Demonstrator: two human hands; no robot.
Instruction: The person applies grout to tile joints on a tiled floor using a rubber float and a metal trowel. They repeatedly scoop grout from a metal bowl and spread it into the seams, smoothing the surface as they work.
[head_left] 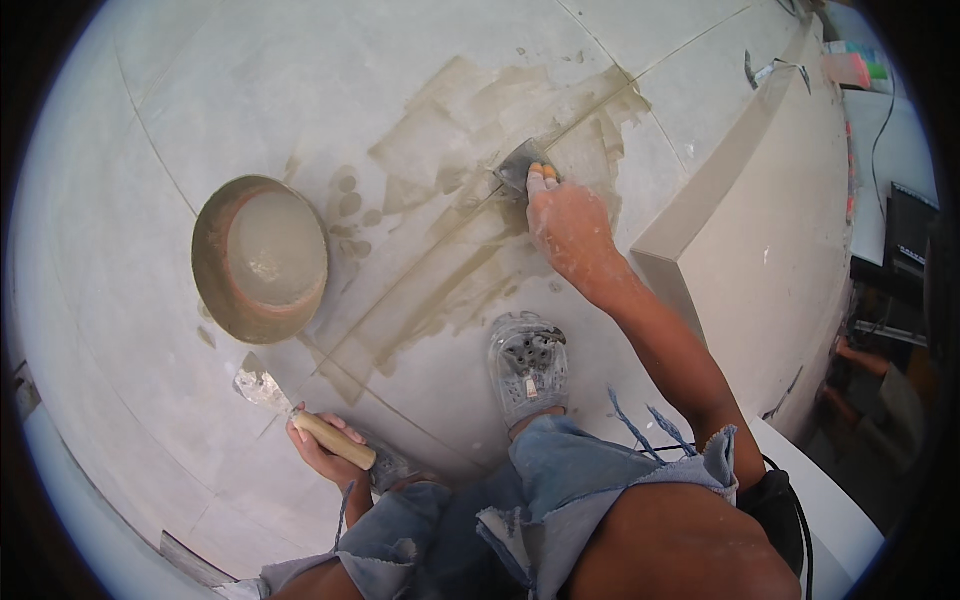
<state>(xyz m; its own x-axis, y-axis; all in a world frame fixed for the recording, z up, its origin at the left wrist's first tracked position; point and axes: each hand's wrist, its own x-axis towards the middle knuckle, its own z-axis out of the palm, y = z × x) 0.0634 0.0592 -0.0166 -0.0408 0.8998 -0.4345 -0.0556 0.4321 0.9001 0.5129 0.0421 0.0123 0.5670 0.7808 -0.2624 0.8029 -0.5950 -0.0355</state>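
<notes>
My left hand, low on the left, is closed around the wooden handle of a putty knife. Its metal blade, smeared with pale paste, points up and left toward a round metal pan. Greyish wet grout lies in the pan. Farther out, my right hand grips a dark, flat scraper and holds it against the tiled floor, on a joint between tiles. Wet grey-brown grout is smeared around that joint, and pale residue coats the fingers.
My grey clog stands on the tiles just below the smear. A pale raised ledge borders the floor on the right. Beyond it are a black laptop-like object, a cable and another person's limbs. Drips of grout dot the floor beside the pan.
</notes>
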